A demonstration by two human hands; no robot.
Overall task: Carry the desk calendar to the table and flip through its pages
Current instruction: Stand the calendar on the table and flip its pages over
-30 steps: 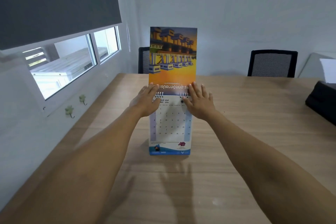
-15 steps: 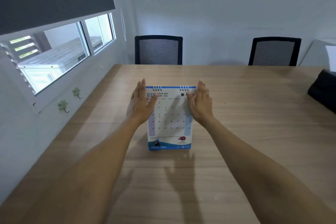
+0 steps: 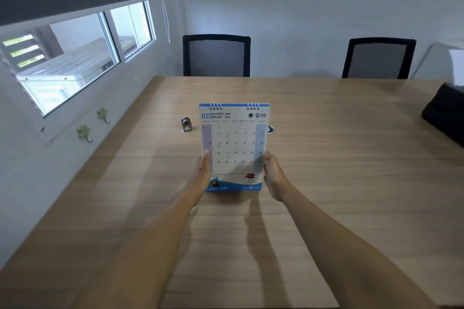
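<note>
The desk calendar (image 3: 234,148) stands upright on the wooden table (image 3: 326,183), its white February page facing me, spiral rings at the top. My left hand (image 3: 204,170) touches its lower left edge, fingers straight along the side. My right hand (image 3: 272,173) presses the lower right edge. Both hands flank the calendar near its base, thumbs at the front.
A small metal object (image 3: 186,124) sits left of the calendar, and a ring-like item (image 3: 271,129) peeks out behind its right edge. Two black chairs (image 3: 216,55) (image 3: 378,58) stand at the far side. A black bag (image 3: 445,113) lies at the right edge. The wall and window are on the left.
The picture page went over the top and out of sight. My hands slid from the calendar's upper corners down to its lower edges.
</note>
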